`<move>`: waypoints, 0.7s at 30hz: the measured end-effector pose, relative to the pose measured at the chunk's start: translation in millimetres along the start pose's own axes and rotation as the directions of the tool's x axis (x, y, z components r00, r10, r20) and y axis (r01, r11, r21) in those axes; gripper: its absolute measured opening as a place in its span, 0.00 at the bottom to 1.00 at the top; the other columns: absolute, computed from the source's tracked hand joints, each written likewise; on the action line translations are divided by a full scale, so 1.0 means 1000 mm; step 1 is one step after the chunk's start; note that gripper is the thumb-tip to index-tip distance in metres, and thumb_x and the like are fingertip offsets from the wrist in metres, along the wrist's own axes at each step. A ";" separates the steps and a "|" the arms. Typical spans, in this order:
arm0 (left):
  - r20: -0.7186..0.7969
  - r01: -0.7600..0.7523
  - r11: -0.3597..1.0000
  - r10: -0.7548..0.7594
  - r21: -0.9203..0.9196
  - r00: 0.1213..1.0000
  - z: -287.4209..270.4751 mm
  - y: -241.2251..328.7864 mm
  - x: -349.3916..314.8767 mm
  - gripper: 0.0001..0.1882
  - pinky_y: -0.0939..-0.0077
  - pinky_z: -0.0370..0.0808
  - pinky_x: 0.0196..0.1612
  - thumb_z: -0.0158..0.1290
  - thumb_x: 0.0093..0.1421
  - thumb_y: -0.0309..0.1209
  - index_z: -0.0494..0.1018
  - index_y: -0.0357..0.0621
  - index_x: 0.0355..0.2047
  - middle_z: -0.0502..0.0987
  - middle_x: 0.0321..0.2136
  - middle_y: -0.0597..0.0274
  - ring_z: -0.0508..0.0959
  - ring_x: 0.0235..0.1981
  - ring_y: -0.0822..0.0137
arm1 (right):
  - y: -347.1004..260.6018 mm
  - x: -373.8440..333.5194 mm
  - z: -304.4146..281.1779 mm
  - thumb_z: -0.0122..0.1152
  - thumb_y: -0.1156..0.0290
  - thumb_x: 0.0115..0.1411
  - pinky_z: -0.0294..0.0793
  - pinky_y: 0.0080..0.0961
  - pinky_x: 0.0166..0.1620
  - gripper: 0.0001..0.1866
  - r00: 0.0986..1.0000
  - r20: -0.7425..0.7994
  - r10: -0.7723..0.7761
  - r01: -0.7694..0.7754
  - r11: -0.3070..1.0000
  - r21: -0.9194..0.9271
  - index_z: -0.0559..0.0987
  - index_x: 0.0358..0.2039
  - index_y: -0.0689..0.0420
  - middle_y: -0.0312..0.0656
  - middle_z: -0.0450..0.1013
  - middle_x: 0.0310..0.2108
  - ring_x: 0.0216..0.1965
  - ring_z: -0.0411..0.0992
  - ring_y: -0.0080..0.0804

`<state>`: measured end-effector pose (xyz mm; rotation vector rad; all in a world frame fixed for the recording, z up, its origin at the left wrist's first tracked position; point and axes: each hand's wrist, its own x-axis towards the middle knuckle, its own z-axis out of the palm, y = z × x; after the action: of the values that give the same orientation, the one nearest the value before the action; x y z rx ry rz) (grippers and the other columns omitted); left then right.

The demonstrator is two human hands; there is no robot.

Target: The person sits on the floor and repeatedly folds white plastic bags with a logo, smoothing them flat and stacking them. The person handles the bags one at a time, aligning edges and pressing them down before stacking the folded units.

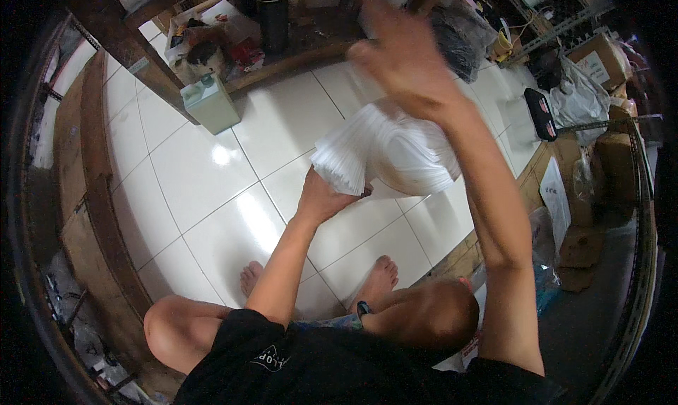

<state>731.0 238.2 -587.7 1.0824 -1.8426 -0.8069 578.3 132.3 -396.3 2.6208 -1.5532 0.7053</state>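
Observation:
A thick bundle of thin white sheets (417, 154) is held up in front of me above the tiled floor. Its edges fan out on the left, and the rest curls over in a rounded bend on the right. My left hand (328, 197) is closed around the fanned end from below, with some fingers hidden behind the sheets. Beyond the bundle, my right hand (402, 59) is raised and blurred by motion. Its thumb stands apart from the stretched fingers, and nothing shows in it. The right wrist passes close over the bundle's far edge.
A pale green container (212, 108) stands on the floor beside a wooden post (134, 52). A wooden board (88, 186) lines the left side. Black plastic (459, 41), a black case (540, 114), cardboard boxes (600, 62) and plastic bags (579, 94) crowd the right.

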 end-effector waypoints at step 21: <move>0.135 0.100 0.987 -0.083 -0.128 0.987 -0.006 -0.001 0.006 0.39 0.63 0.73 0.52 0.73 0.40 0.42 0.72 0.43 0.51 0.77 0.46 0.53 0.77 0.48 0.53 | 0.028 -0.087 -0.039 0.54 0.48 0.55 0.46 0.50 0.67 0.44 0.999 0.011 -0.053 0.054 0.989 -0.138 0.55 0.69 0.56 0.60 0.58 0.64 0.65 0.54 0.58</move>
<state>734.7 231.8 -583.5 1.0558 -1.8260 -1.0628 504.7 199.6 -400.8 2.5568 -1.4696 0.5640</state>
